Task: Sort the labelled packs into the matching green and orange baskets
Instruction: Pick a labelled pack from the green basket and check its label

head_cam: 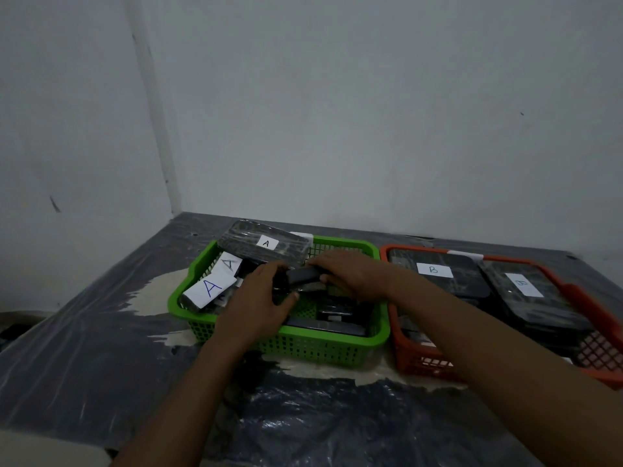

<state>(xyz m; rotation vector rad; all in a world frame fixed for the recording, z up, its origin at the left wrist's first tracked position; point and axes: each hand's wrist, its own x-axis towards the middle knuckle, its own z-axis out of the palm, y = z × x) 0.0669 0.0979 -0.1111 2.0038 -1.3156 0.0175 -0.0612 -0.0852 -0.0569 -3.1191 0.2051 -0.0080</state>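
You are holding a dark pack (303, 275) low over the green basket (337, 340), your left hand (259, 298) and right hand (350, 278) each pinching one end between curled fingers and thumb. Its label is hidden, so be confirming it matches the A packs (249, 242) here, not the B packs (435, 269) in the orange basket (421, 365). Be laying it flat in the nearer gap.

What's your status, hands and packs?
Left hand and right hand both hold one dark pack, label unseen, over the green basket. A-labelled packs lie in it; B-labelled packs in the orange basket. Nothing seen in the way.
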